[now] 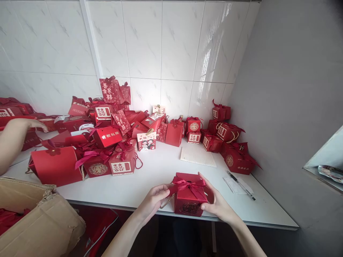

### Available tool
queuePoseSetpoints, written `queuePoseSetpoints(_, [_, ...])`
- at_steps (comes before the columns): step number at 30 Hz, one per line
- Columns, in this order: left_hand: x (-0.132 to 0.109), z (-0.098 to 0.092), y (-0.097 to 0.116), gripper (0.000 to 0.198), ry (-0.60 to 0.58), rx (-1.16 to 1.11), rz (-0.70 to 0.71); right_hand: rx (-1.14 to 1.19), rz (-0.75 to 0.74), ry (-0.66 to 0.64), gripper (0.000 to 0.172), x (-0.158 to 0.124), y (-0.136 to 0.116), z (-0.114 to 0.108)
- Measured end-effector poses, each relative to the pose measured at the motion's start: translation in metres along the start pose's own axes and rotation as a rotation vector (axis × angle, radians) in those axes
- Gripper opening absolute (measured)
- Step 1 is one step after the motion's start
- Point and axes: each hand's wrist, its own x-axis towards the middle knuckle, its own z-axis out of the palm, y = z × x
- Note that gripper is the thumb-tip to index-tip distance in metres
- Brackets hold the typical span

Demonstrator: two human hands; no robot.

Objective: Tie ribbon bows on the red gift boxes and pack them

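Observation:
A red gift box (188, 197) with a ribbon bow (189, 185) on top stands at the table's front edge. My left hand (154, 200) is at its left side, thumb and fingers closed on the end of the red ribbon, beside a twisted cord handle (168, 201). My right hand (215, 201) holds the box from the right, thumb on its front corner and fingers along its far side. Dark ornate print shows on the box's front.
Many red boxes (98, 169) are heaped at the left and back. Lined paper (198, 157) lies behind my hands, a pen (241, 185) on a wrapper to the right. At far left are another person's hand (25, 125) and a cardboard carton (50, 221). A grey wall (289, 89) bounds the right.

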Motion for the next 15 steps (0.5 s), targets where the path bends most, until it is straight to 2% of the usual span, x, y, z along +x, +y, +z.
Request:
queuePoseSetpoints(3, [-0.004,0.005,0.008,0.031,0.023,0.041,0.027,0.020,0.012,0.008,0.111,-0.002,0.001,0.003])
queuePoseSetpoints(6, [-0.012,0.011,0.018,0.030,0.120,0.202,0.053,0.036,0.017,-0.004,0.109,-0.003,0.003,0.004])
queuePoseSetpoints(8, [-0.018,0.015,0.022,0.030,0.143,0.321,0.041,0.049,0.017,-0.004,0.108,-0.004,0.004,0.004])
queuePoseSetpoints(13, [-0.027,0.021,0.013,0.032,-0.025,0.392,-0.135,0.066,0.003,-0.006,0.107,-0.004,0.005,0.006])
queuePoseSetpoints(15, [-0.028,0.019,0.007,0.031,-0.046,0.389,-0.184,0.055,-0.011,0.001,0.106,-0.004,0.004,0.007])
